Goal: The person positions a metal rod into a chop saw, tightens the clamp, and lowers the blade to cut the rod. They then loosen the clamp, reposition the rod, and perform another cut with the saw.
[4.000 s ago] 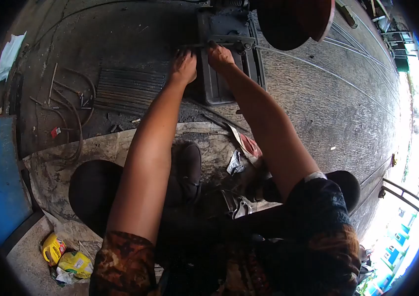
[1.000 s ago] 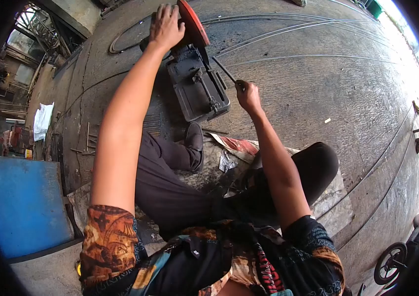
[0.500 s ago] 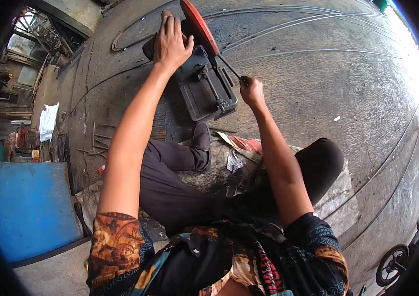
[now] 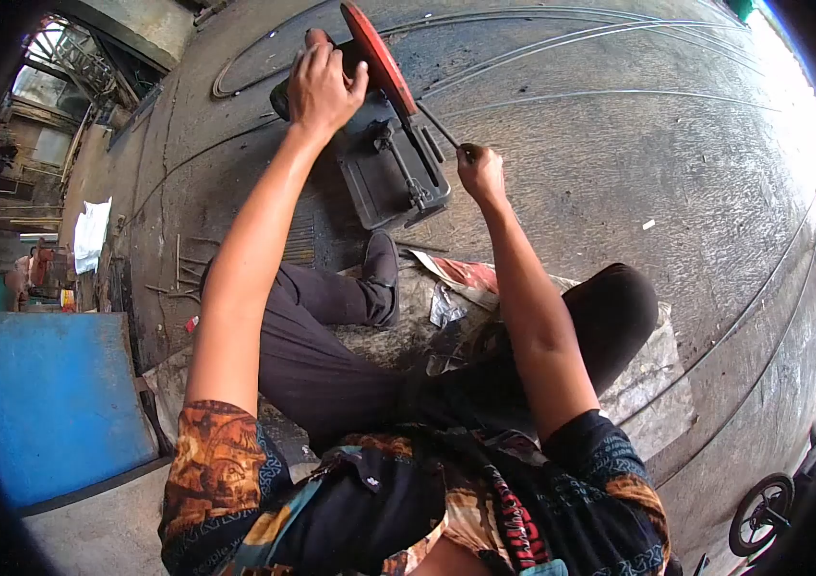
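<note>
A cut-off saw with a red disc guard (image 4: 381, 60) and a dark metal base (image 4: 366, 188) stands on the floor in front of me. My left hand (image 4: 324, 91) is on top of the saw, its fingers curled over the handle or motor part beside the guard; what lies under the palm is hidden. In my right hand (image 4: 482, 175) the fingers are closed round one end of a thin dark metal rod (image 4: 440, 126). The rod's far end meets the saw near the guard's lower edge. On the base sits a clamp screw (image 4: 400, 171).
Long thin rods (image 4: 562, 21) lie across the floor beyond the saw. Short cut rods (image 4: 302, 240) are left of the base. A dirty cloth sheet (image 4: 662, 384) lies under my legs, a blue panel (image 4: 53, 394) at left. A wheel (image 4: 761, 514) shows at lower right.
The whole view has shifted slightly, with things appearing a little further left. Both hands keep the same holds on the saw and the rod.
</note>
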Tool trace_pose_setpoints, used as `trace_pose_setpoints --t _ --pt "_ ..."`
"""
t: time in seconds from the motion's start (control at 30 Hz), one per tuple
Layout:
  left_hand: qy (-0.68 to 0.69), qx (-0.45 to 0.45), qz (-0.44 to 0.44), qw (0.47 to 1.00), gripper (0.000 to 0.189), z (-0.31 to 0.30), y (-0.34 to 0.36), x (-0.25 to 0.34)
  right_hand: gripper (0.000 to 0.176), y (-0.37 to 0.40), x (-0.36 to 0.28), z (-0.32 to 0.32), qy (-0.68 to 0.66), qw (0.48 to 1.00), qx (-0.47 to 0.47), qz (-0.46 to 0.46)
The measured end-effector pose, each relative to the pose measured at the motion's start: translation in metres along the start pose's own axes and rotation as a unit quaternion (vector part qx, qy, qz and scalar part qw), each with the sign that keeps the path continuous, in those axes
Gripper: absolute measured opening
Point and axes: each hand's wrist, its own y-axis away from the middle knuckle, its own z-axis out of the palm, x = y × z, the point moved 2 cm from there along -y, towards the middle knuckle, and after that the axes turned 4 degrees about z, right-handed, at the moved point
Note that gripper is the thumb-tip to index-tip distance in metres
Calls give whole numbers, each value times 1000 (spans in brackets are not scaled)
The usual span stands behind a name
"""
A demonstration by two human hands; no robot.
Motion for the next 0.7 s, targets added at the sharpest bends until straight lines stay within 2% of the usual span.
trace_pose_setpoints --t 0.03,0.07,0.1,0.17,0.23,0.3,0.37,0.43,0.5,0.7 --pt "17 -78 -31 996 47 -3 -9 -3 22 -1 -1 0 -3 1000 2 6" --pt "26 -76 -37 996 37 -3 -15 -4 22 1 -5 -2 -14 1000 7 -5" --pt "24 -75 -37 996 37 7 -15 -10 22 3 -10 -4 -15 1000 7 -6" --pt "-82 67 114 988 35 19 -11 -8 22 4 -16 -5 18 1000 -1 2" --pt "-60 78 98 990 35 31 -10 -12 20 5 -18 -6 17 1000 -1 7" --pt "-40 37 76 996 36 32 -2 -8 18 8 -20 -8 40 999 13 -18" --pt "-28 35 75 996 36 32 3 -4 17 9 -20 -9 54 998 12 -19" --pt "-16 33 74 997 36 32 9 1 18 8 -20 -8 61 996 63 -33" --pt "-39 65 89 993 36 30 13 9 18 5 -26 -10 72 995 68 -33" --pt "-44 48 98 993 41 30 29 21 22 -8 -29 -7 109 992 47 -29"
